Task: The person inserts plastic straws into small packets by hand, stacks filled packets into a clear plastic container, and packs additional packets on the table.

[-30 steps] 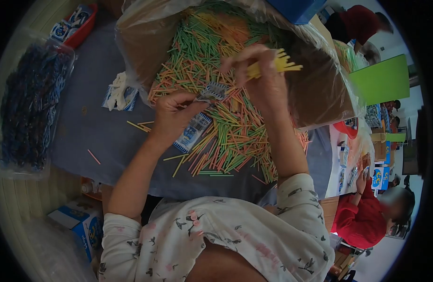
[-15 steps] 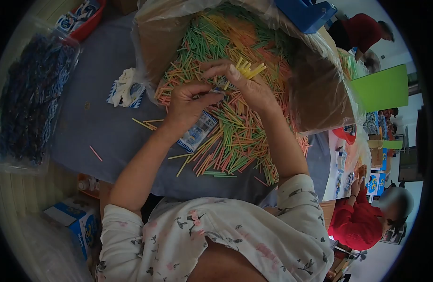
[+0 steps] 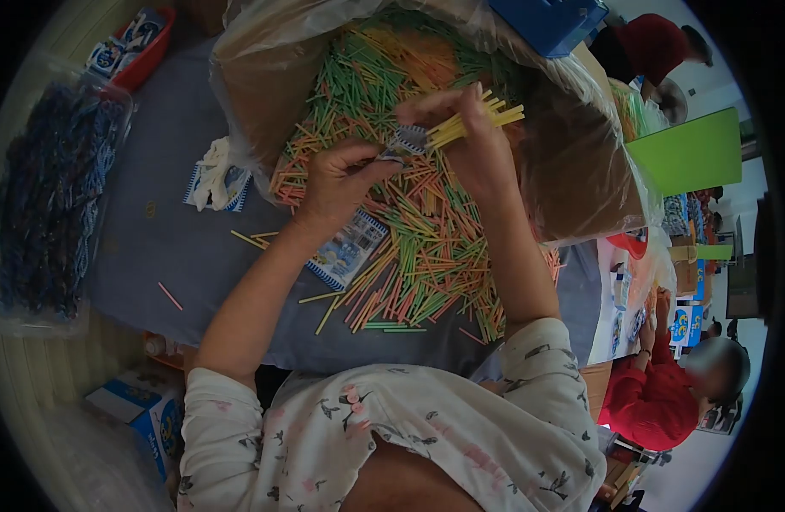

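Note:
My left hand point(image 3: 337, 183) pinches the edge of a small blue-and-white packet point(image 3: 404, 143) above the heap of sticks. My right hand point(image 3: 473, 141) holds a bundle of yellow sticks point(image 3: 473, 121), whose lower ends are at the packet's edge. Beneath my hands lie many green, pink, orange and yellow sticks point(image 3: 435, 247), spilling out of a plastic-lined box point(image 3: 580, 162). Another printed packet point(image 3: 348, 247) lies flat on the cloth under my left wrist.
A clear tub of dark blue packets point(image 3: 55, 196) stands at the left, with a red basket point(image 3: 145, 53) behind it. A white glove point(image 3: 213, 175) lies on a packet. A blue dispenser point(image 3: 550, 26) sits at the back. A person in red point(image 3: 652, 392) works at the right.
My right hand has moved a little right and up with the yellow sticks, which now point toward the packet. More of the packet shows between my hands.

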`<action>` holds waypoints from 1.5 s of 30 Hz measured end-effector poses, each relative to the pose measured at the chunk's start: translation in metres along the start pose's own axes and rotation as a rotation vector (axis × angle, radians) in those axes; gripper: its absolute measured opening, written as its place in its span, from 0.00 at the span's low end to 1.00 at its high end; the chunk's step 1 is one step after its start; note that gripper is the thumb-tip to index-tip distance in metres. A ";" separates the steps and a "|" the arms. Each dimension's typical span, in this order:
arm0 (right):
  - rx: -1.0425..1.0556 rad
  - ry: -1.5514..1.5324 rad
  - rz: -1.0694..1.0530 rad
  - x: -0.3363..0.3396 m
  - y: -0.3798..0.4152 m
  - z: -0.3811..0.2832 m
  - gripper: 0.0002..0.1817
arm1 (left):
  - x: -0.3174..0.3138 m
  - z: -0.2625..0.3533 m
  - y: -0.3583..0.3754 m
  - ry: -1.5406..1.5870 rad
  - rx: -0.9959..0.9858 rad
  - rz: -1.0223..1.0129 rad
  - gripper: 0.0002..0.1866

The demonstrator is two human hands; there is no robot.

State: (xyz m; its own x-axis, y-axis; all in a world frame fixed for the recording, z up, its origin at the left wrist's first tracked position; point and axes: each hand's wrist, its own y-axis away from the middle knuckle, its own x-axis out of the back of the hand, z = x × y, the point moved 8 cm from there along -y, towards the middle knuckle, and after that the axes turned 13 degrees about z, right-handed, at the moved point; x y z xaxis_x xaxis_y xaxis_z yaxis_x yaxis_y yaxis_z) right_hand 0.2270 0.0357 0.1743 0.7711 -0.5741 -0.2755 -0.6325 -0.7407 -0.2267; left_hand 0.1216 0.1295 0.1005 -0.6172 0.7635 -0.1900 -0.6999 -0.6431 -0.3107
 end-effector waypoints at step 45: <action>0.349 0.552 -0.121 -0.022 0.004 -0.001 0.24 | -0.013 -0.004 0.002 0.090 0.136 -0.030 0.10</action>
State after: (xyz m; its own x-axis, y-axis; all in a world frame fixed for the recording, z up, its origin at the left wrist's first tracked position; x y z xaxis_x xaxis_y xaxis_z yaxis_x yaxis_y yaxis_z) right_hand 0.2077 0.0444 0.1803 0.7044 -0.6570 0.2687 -0.4542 -0.7080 -0.5408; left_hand 0.1297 0.1186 0.0987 -0.5650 0.7808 -0.2666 -0.7635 -0.6173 -0.1897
